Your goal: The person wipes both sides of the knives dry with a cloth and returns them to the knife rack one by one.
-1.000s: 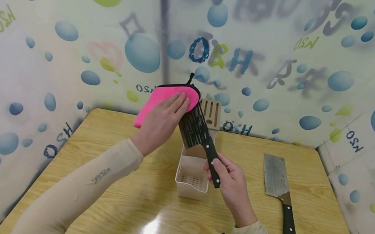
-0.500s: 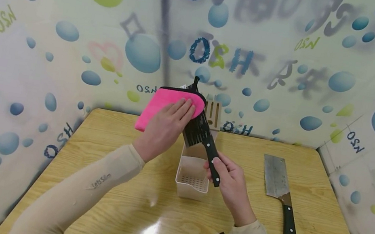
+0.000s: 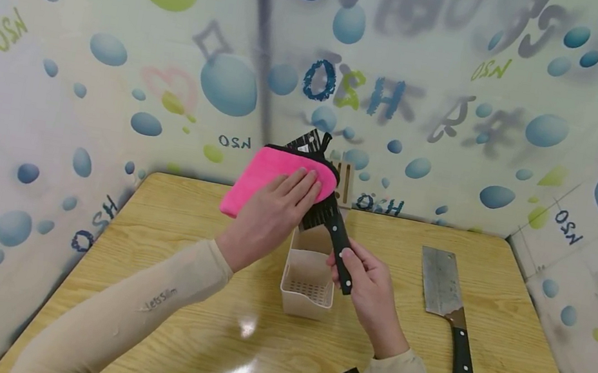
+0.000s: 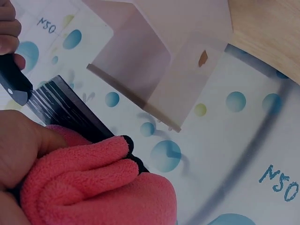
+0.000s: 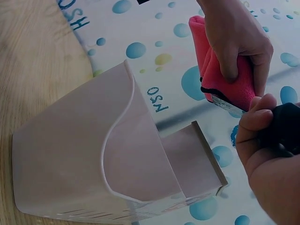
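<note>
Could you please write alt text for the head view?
The left hand holds a pink cloth over a dark knife blade; the right hand grips the black handle. A beige holder and, farther right, a cleaver rest on the wooden table.

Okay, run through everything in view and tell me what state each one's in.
Cloth: folded, covering part of the knife
Knife: held tilted by its handle
Cleaver: lying on the table, unheld
Holder: standing upright
Left hand: gripping the cloth
Right hand: gripping the knife
</note>
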The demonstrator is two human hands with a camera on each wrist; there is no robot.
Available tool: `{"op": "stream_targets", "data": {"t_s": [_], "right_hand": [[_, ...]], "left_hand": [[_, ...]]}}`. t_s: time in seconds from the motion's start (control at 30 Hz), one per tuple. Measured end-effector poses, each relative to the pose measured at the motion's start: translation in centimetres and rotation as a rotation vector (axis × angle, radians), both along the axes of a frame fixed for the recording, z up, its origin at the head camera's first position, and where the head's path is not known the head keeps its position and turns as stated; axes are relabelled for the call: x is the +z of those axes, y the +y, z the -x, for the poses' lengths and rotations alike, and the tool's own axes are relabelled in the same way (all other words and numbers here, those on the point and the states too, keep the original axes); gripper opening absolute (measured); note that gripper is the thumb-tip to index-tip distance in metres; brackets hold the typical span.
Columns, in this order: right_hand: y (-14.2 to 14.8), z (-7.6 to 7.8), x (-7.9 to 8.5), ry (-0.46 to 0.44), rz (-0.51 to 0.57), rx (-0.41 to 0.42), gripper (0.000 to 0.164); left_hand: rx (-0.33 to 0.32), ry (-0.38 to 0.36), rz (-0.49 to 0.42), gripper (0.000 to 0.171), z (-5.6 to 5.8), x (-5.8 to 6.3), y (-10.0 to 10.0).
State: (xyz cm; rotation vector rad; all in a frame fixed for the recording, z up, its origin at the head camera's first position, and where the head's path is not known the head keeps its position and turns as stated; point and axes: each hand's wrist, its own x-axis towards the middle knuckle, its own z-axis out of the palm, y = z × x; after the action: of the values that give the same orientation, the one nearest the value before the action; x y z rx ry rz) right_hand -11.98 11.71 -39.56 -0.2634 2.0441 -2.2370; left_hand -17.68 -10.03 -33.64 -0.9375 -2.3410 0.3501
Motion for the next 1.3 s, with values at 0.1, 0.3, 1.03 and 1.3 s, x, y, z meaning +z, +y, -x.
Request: {"op": "stream_targets", "data": {"t_s": [0.1, 0.3, 1.03, 1.3], "right_hand": [[0.0, 0.0, 0.0, 0.005, 0.0, -0.002, 0.034], [0.1, 0.1, -0.1, 0.0, -0.001, -0.008, 0.034], [0.1, 0.4, 0.1, -0.013, 0.003, -0.026, 0.034], [0.1, 0.3, 0.1, 0.004, 0.006, -0.032, 0.034]], "left_hand": [[-0.007, 0.001, 0.004, 0.053, -0.3, -0.1, 0.2], [0.0, 0.003, 0.033, 0.053, -0.7, -0.3, 0.5], [-0.061, 0.004, 0.056, 0.05, -1.8, -0.5, 1.2], [-0.037, -0.012, 0.043, 0.053, -1.6, -0.5, 0.9]]}}
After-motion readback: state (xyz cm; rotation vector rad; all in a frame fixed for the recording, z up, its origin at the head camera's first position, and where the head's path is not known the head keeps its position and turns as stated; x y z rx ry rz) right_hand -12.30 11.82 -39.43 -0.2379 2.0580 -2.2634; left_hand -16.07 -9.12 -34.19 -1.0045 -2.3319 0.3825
